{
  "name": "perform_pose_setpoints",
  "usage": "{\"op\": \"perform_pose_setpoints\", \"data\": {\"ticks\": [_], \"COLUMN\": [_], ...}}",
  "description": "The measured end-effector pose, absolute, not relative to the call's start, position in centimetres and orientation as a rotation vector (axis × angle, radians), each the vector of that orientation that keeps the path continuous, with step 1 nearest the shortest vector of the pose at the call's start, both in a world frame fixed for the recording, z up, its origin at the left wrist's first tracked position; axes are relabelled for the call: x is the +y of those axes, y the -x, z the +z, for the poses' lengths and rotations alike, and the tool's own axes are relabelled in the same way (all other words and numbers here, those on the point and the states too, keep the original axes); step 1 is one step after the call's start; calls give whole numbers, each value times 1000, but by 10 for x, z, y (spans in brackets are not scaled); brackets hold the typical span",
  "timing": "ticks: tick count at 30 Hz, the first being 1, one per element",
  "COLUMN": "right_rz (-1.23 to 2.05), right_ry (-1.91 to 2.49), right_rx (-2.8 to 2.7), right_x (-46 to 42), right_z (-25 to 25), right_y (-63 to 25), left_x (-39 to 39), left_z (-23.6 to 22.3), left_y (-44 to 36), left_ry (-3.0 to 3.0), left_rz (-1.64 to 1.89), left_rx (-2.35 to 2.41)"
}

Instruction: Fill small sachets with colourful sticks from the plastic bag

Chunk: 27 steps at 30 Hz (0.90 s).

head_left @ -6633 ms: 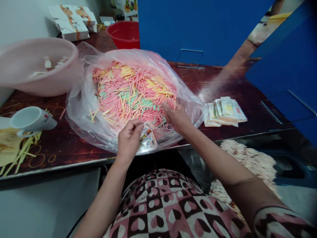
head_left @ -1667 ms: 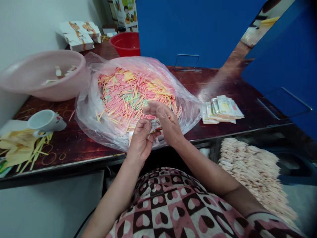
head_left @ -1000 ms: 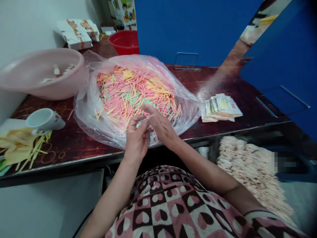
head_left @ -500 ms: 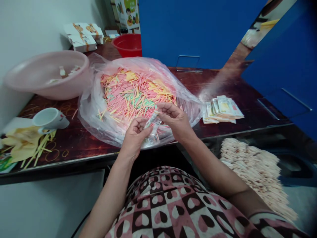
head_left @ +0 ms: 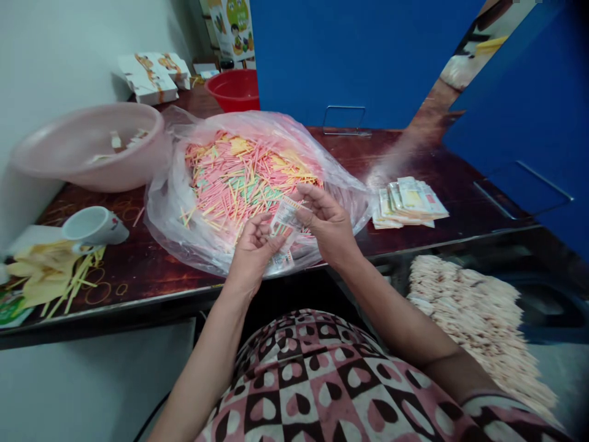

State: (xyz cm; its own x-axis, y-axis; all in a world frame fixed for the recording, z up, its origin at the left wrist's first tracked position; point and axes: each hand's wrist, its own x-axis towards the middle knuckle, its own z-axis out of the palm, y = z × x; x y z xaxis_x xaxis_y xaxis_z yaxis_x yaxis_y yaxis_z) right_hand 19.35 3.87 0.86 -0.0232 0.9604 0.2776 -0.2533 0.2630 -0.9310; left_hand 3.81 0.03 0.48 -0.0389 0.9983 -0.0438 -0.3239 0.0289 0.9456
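Both of the 2 hands are half-closed: the left hand point(head_left: 251, 256) and right hand point(head_left: 329, 226) pinch a small clear printed packet point(head_left: 286, 216) between them. Just below lies a clear plastic bag point(head_left: 162, 215) of pink, yellow and green sticks point(head_left: 239, 178). A stack of packets point(head_left: 409, 204) sits to the right, a pink basin point(head_left: 92, 169) to the left, and a red bowl point(head_left: 232, 92) beyond.

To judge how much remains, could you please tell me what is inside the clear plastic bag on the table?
The clear plastic bag holds a loose heap of thin pink, yellow and pale green sticks. What lies beneath the top layer stays hidden.
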Motion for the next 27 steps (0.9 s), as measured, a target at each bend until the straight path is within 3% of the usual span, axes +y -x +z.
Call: {"op": "perform_pose_setpoints", "data": {"ticks": [6,16,20,27], "right_rz": [990,1239,1053,959], "right_ry": [776,892,1011,1026], "right_rx": [-1341,-1501,-1538,-1327], "right_x": [39,28,22,26], "right_z": [10,5,-1,0], "right_y": [-203,-204,-202,-199], "left_x": [-3,7,6,0], "left_z": [3,11,6,3], "left_y": [-39,-42,-46,-42], "left_ry": [-956,-908,-895,-1127], "left_rz": [1276,1586,1664,1249], "left_rx": [1007,1059,1084,1152]}}
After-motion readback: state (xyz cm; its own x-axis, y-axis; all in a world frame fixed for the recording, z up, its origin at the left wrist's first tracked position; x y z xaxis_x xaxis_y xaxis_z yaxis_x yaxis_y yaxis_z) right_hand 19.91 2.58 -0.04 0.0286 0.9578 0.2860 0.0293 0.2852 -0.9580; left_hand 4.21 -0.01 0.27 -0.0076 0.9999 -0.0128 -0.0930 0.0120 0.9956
